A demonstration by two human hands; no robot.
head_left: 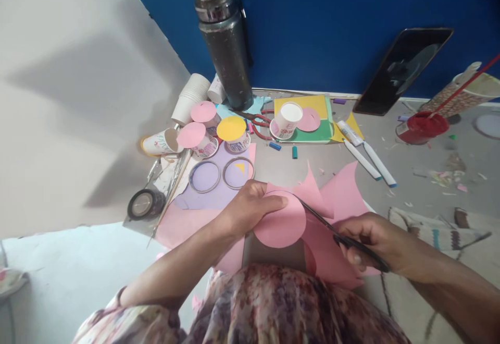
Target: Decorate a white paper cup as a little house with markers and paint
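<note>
My left hand (253, 206) pinches a sheet of pink paper, thumb pressed on a nearly round part of the pink paper (282, 224). In my right hand (367, 237) is a pair of black-handled scissors (324, 222), its blades lying along the upper right edge of the circle. Pink offcuts (346, 187) spread beyond the blades and under my right hand. Left of my left hand, two ring-shaped pieces (205, 176) rest on lilac paper (195, 200). Paper cups topped with pink discs (192, 134) and a yellow disc (231, 128) stand farther back.
A steel flask (226, 41) stands by the blue wall, near stacked white cups (191, 96). Red-handled scissors (258, 120) lie beside an upright paper cup (287, 120). White markers (363, 159), a leaning phone (404, 70) and a red paint pot (422, 127) are at right; a black tape roll (144, 204) sits left.
</note>
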